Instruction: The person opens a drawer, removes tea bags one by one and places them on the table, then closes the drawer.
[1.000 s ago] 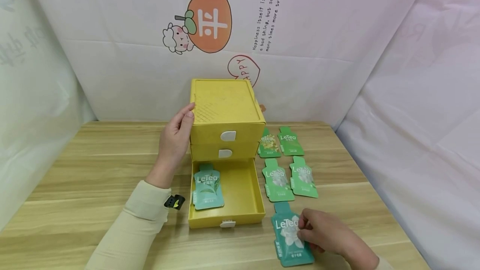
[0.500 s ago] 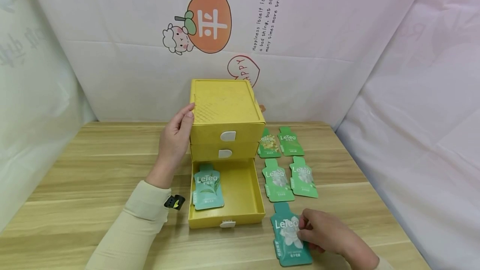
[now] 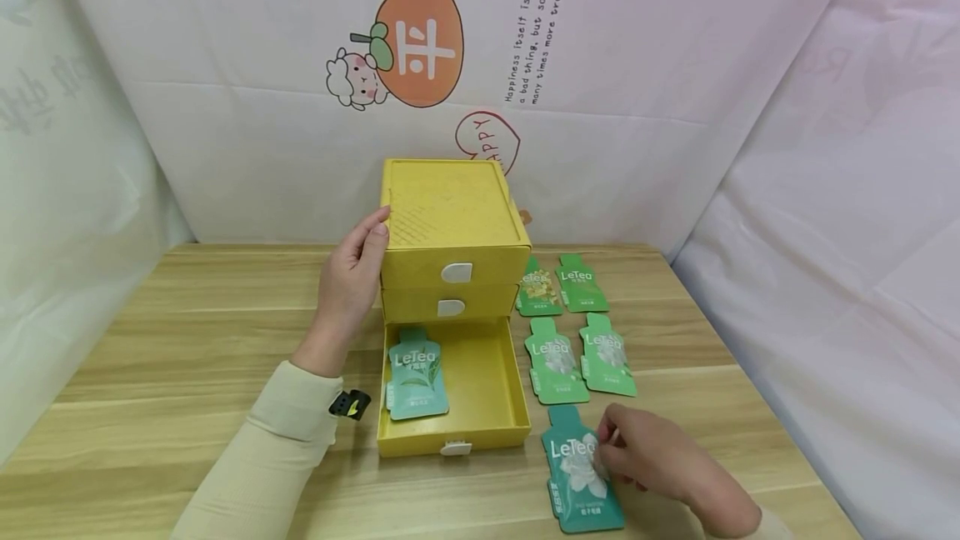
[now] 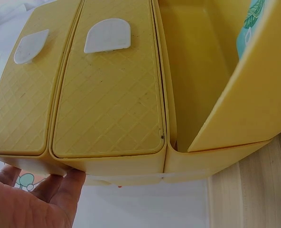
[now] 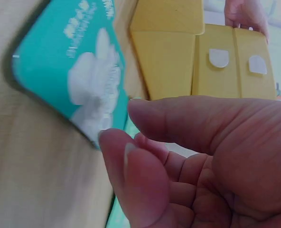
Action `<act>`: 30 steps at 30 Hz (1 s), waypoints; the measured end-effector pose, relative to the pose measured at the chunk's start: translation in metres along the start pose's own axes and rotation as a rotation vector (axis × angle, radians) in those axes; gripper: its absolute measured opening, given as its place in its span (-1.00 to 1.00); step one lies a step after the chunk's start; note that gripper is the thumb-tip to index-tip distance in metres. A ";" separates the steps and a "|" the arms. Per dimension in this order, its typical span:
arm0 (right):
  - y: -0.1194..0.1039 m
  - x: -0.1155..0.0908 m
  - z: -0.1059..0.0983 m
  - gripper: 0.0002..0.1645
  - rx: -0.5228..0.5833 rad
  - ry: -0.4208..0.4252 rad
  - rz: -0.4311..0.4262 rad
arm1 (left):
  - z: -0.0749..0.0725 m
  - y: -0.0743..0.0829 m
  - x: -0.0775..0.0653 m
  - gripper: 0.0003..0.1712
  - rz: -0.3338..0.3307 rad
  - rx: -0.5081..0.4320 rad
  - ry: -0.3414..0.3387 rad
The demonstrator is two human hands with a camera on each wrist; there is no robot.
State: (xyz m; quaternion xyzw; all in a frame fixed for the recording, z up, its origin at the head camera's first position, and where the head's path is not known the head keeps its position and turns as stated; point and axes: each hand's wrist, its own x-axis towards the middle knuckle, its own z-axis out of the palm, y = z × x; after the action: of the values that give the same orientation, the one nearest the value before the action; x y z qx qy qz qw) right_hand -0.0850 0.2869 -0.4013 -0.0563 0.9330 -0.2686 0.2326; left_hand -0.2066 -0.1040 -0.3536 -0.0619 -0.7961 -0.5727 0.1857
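Observation:
My left hand (image 3: 351,269) rests against the left side of a yellow drawer box (image 3: 453,198). In the left wrist view its fingertips (image 4: 71,183) touch the box wall. The bottom drawer (image 3: 487,390) is pulled out, and a light teal LeTea packet (image 3: 416,382) lies in its left part. Right of the drawer, a dark teal LeTea packet (image 3: 581,477) with a white flower lies on the table. My right hand (image 3: 652,457) is at that packet's right edge. In the right wrist view a gap shows between thumb (image 5: 154,116) and fingers, with nothing held.
Several green LeTea packets (image 3: 557,365) lie on the wooden table (image 3: 225,340) right of the box. The upper drawers, with white tabs (image 3: 456,273), are closed. A printed white cloth (image 3: 285,148) stands behind the table.
My right hand has lifted slightly up from the dark teal packet, its fingertips parting from the surface. That packet shifted a little earlier. The left hand stays in place.

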 end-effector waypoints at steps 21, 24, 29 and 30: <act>-0.070 0.010 -0.008 -0.83 -0.180 0.299 -0.171 | 0.001 -0.001 0.000 -0.37 -0.002 -0.006 -0.005; -0.080 0.013 -0.007 -0.83 -0.194 0.343 -0.205 | 0.000 -0.001 0.000 -0.37 -0.004 -0.005 -0.003; -0.096 0.019 -0.003 -0.78 -0.200 0.382 -0.264 | 0.000 -0.002 0.000 -0.39 -0.004 -0.001 0.001; -0.099 0.021 -0.002 -0.76 -0.201 0.383 -0.275 | 0.000 -0.002 0.000 -0.39 -0.005 -0.002 0.000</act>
State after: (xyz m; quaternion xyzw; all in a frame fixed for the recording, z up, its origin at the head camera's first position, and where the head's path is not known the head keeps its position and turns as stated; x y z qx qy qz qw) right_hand -0.1065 0.1990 -0.3555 -0.1535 0.9656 -0.2096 0.0062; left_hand -0.2076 -0.1044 -0.3550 -0.0600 -0.7956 -0.5739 0.1844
